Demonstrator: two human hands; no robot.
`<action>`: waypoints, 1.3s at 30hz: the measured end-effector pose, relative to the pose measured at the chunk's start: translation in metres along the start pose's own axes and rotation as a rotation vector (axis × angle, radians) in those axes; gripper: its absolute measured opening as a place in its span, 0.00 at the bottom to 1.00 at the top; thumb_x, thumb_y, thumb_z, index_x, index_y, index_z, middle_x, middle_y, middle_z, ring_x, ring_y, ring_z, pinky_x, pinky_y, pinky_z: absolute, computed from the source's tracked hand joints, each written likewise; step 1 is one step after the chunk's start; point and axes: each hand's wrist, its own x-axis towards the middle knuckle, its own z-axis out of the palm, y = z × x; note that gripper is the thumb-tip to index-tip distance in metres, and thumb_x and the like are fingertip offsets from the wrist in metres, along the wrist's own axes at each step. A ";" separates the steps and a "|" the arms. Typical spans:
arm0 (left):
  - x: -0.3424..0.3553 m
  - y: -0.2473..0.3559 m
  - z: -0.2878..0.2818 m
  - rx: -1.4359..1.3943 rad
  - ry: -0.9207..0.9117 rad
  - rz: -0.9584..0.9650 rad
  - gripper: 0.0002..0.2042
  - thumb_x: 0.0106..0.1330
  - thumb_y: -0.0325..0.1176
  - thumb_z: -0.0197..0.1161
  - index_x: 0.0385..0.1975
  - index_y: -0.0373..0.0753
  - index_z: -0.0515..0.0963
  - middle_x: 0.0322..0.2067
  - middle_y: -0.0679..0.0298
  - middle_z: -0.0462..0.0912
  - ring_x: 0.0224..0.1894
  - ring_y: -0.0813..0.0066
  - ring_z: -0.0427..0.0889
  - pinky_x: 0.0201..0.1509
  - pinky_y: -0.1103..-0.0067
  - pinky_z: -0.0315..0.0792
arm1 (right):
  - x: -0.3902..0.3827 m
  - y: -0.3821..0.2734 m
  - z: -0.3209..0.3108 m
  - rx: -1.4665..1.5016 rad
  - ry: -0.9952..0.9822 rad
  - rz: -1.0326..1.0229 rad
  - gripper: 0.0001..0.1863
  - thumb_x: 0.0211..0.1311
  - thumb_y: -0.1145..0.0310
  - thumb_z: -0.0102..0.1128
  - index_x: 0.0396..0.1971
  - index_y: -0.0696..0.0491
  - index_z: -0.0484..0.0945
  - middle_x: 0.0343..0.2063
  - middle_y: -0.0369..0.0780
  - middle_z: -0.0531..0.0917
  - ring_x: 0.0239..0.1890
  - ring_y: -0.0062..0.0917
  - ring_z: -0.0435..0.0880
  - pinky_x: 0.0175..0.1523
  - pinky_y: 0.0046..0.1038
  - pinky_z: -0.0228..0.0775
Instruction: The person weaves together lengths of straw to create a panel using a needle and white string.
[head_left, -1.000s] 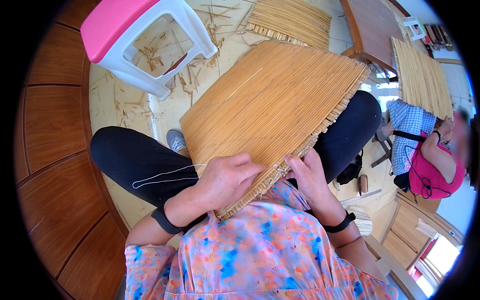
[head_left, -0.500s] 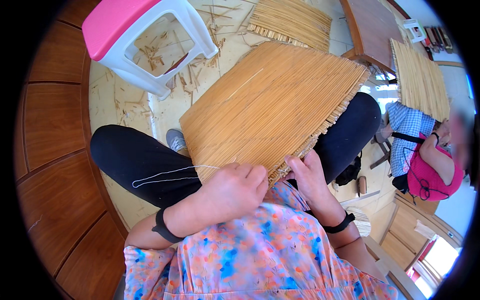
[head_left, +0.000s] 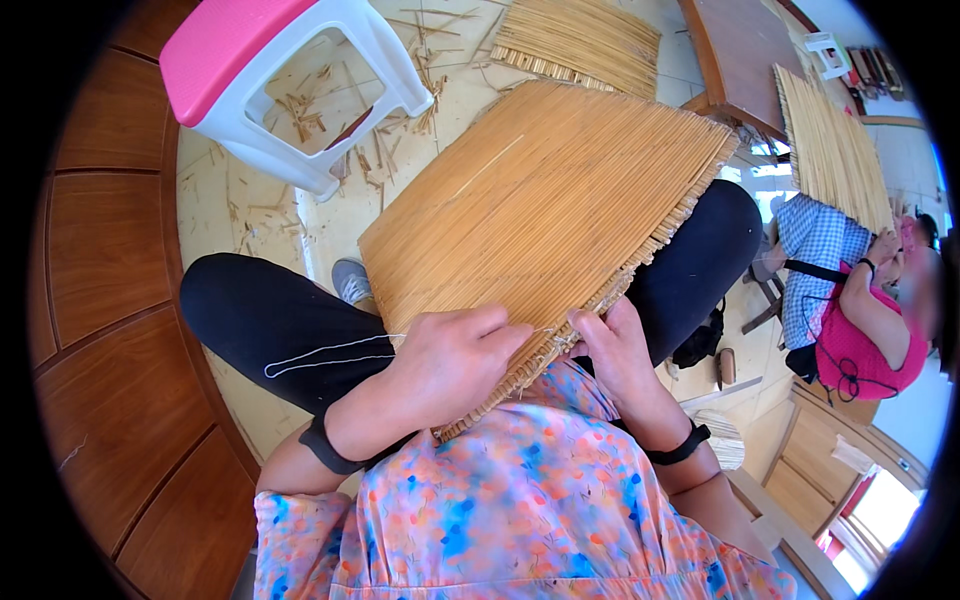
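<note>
A fan-shaped mat of thin straw-coloured stalks (head_left: 540, 210) lies across my lap, over black trousers. My left hand (head_left: 450, 362) rests on its near edge, fingers pinched on a thin white thread (head_left: 325, 350) that trails left over my thigh. My right hand (head_left: 612, 345) grips the same frayed near edge just to the right, thumb and fingers closed on the stalks. The two hands nearly touch at the mat's rim.
A white plastic stool with a pink seat (head_left: 285, 85) stands on the floor ahead, amid scattered straw scraps. Another woven mat (head_left: 580, 45) lies beyond. At right a seated person (head_left: 860, 310) works on a further mat (head_left: 830, 145). Wooden panelling curves along the left.
My left hand has slid right along the mat's near edge toward my right hand, drawing the white thread with it. My right hand has stayed in place on the edge.
</note>
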 end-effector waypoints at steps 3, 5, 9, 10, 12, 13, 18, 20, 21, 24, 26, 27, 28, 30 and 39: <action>0.003 0.000 0.003 0.011 -0.001 0.012 0.13 0.47 0.28 0.66 0.36 0.40 0.83 0.20 0.66 0.70 0.21 0.69 0.77 0.22 0.76 0.73 | -0.002 -0.006 -0.001 0.020 -0.008 0.094 0.12 0.60 0.76 0.50 0.43 0.59 0.73 0.33 0.34 0.78 0.31 0.13 0.74 0.32 0.19 0.69; 0.004 0.000 0.002 0.040 -0.025 0.021 0.13 0.48 0.28 0.66 0.36 0.40 0.83 0.20 0.66 0.70 0.21 0.69 0.77 0.22 0.77 0.73 | -0.001 -0.004 -0.001 0.011 -0.002 0.064 0.12 0.60 0.76 0.50 0.44 0.59 0.72 0.33 0.34 0.78 0.30 0.13 0.74 0.31 0.19 0.69; 0.005 0.002 -0.002 0.100 -0.049 0.084 0.12 0.50 0.30 0.63 0.36 0.40 0.82 0.22 0.66 0.69 0.22 0.71 0.77 0.22 0.77 0.73 | -0.001 -0.003 -0.002 0.008 -0.017 0.062 0.12 0.60 0.77 0.49 0.44 0.60 0.72 0.33 0.35 0.78 0.31 0.14 0.75 0.31 0.19 0.70; 0.005 0.002 -0.003 0.121 -0.064 0.103 0.12 0.51 0.30 0.63 0.37 0.40 0.82 0.22 0.66 0.69 0.22 0.72 0.77 0.22 0.77 0.73 | -0.001 -0.003 -0.002 0.008 -0.018 0.062 0.12 0.60 0.77 0.49 0.44 0.60 0.72 0.33 0.35 0.78 0.31 0.14 0.75 0.31 0.19 0.70; 0.003 0.004 -0.002 0.128 -0.070 0.111 0.12 0.51 0.30 0.62 0.37 0.40 0.81 0.23 0.66 0.68 0.22 0.72 0.77 0.22 0.77 0.73 | -0.001 -0.005 0.000 0.040 -0.024 0.046 0.12 0.61 0.77 0.49 0.45 0.60 0.71 0.34 0.35 0.78 0.31 0.15 0.76 0.33 0.20 0.72; 0.002 0.004 -0.003 0.135 -0.076 0.118 0.12 0.51 0.29 0.62 0.37 0.40 0.81 0.23 0.66 0.68 0.22 0.72 0.77 0.22 0.77 0.73 | -0.002 -0.007 0.001 0.040 -0.025 0.046 0.12 0.61 0.77 0.49 0.45 0.60 0.71 0.34 0.35 0.78 0.31 0.15 0.76 0.33 0.20 0.72; -0.001 0.000 -0.003 0.074 -0.093 0.077 0.11 0.52 0.31 0.62 0.37 0.40 0.80 0.23 0.66 0.69 0.23 0.70 0.78 0.22 0.75 0.74 | -0.001 -0.006 0.000 0.056 -0.021 0.041 0.12 0.61 0.77 0.49 0.45 0.60 0.71 0.34 0.36 0.78 0.31 0.16 0.77 0.33 0.20 0.72; -0.001 0.000 -0.004 0.059 -0.119 0.047 0.11 0.54 0.32 0.61 0.37 0.40 0.78 0.24 0.66 0.71 0.24 0.69 0.78 0.23 0.74 0.74 | 0.000 -0.002 -0.002 0.037 -0.021 0.036 0.12 0.61 0.77 0.49 0.45 0.60 0.71 0.33 0.35 0.78 0.31 0.15 0.76 0.32 0.20 0.72; -0.001 0.000 -0.004 0.024 -0.065 0.014 0.11 0.52 0.29 0.63 0.37 0.40 0.80 0.23 0.65 0.72 0.23 0.68 0.79 0.23 0.74 0.75 | 0.000 -0.001 -0.002 0.018 -0.020 0.032 0.12 0.61 0.77 0.49 0.45 0.60 0.71 0.33 0.35 0.78 0.30 0.15 0.76 0.31 0.20 0.71; -0.002 -0.002 0.000 -0.016 -0.009 -0.040 0.12 0.50 0.25 0.65 0.36 0.40 0.82 0.23 0.65 0.73 0.22 0.66 0.79 0.24 0.74 0.75 | -0.001 -0.006 0.001 0.032 -0.019 0.066 0.12 0.61 0.76 0.50 0.45 0.60 0.71 0.33 0.35 0.78 0.30 0.14 0.75 0.30 0.19 0.70; -0.002 -0.002 0.002 -0.022 -0.007 -0.056 0.12 0.50 0.24 0.65 0.36 0.40 0.83 0.24 0.65 0.74 0.22 0.65 0.79 0.24 0.74 0.75 | 0.000 -0.003 -0.003 -0.013 -0.030 0.056 0.12 0.62 0.74 0.50 0.45 0.59 0.71 0.33 0.37 0.79 0.30 0.17 0.79 0.30 0.21 0.75; -0.001 -0.002 0.002 -0.028 -0.024 -0.051 0.12 0.50 0.24 0.66 0.36 0.40 0.83 0.23 0.65 0.74 0.22 0.66 0.79 0.24 0.74 0.75 | 0.000 -0.002 -0.004 -0.057 -0.042 0.045 0.12 0.63 0.72 0.50 0.46 0.59 0.71 0.34 0.39 0.81 0.30 0.21 0.83 0.30 0.22 0.80; -0.001 -0.002 0.003 -0.032 -0.042 -0.046 0.12 0.50 0.24 0.66 0.37 0.40 0.82 0.23 0.65 0.74 0.22 0.66 0.79 0.24 0.74 0.75 | 0.000 -0.002 -0.004 -0.057 -0.042 0.045 0.12 0.63 0.72 0.50 0.46 0.59 0.71 0.34 0.39 0.81 0.30 0.21 0.83 0.30 0.22 0.80; -0.003 -0.003 0.005 -0.034 -0.045 -0.037 0.13 0.50 0.24 0.66 0.37 0.39 0.82 0.23 0.65 0.74 0.22 0.66 0.79 0.24 0.74 0.75 | 0.000 -0.002 -0.003 -0.050 -0.026 0.027 0.12 0.63 0.72 0.50 0.45 0.59 0.71 0.34 0.39 0.81 0.30 0.21 0.83 0.30 0.22 0.80; -0.001 -0.001 0.000 -0.030 -0.089 -0.006 0.14 0.48 0.25 0.66 0.37 0.40 0.82 0.22 0.65 0.72 0.23 0.68 0.78 0.25 0.75 0.75 | 0.000 -0.001 -0.003 -0.015 -0.013 0.063 0.13 0.60 0.75 0.50 0.45 0.60 0.72 0.34 0.35 0.78 0.29 0.14 0.74 0.30 0.19 0.68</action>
